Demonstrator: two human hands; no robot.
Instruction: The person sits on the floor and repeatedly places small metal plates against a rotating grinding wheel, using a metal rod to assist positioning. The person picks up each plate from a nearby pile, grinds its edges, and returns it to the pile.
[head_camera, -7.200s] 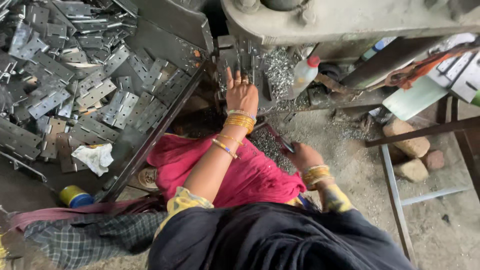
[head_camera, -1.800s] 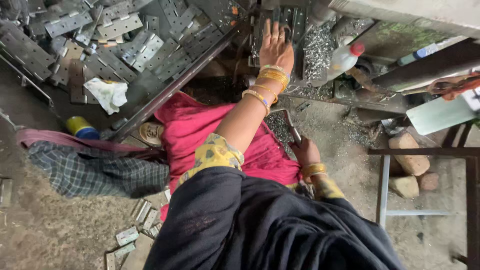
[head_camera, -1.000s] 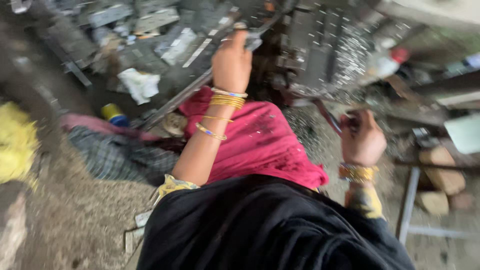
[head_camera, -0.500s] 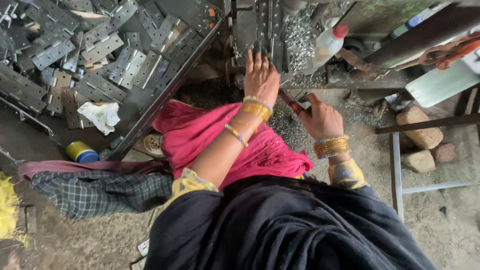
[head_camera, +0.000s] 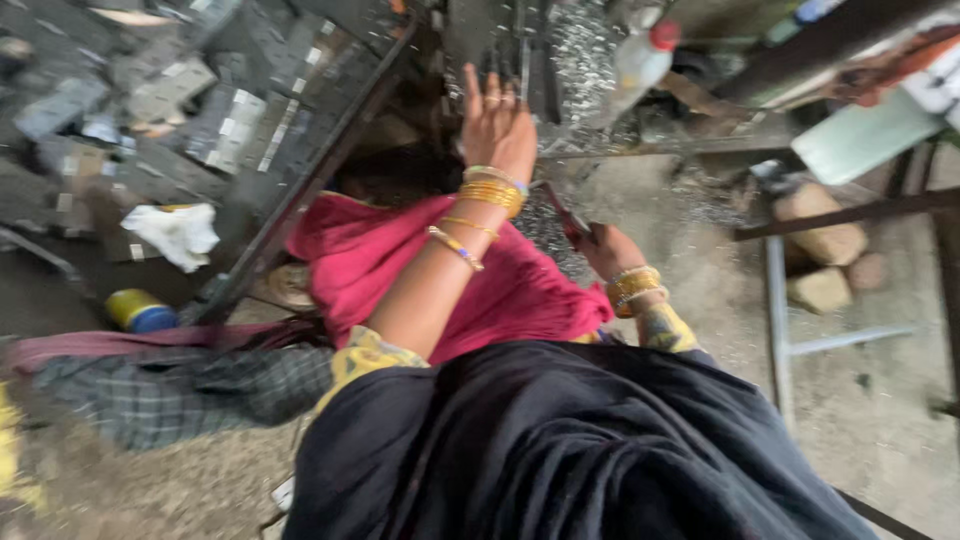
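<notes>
Gold-bangled left hand (head_camera: 497, 125) stretched forward, fingers spread on dark metal machine (head_camera: 500, 40); right hand (head_camera: 608, 250) low, gripping thin dark tool (head_camera: 562, 212).

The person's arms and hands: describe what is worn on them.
The left hand has rings, with stacked gold bangles and two thin bracelets below it. The left sleeve is short, yellow and patterned. The right hand has gold bangles at the wrist above a patterned yellow cuff.

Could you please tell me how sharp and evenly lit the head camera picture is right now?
Head view: motion blur smears the grey metal brackets at upper left; the left hand and the right hand are softened; daylight is flat, no glare.
</notes>
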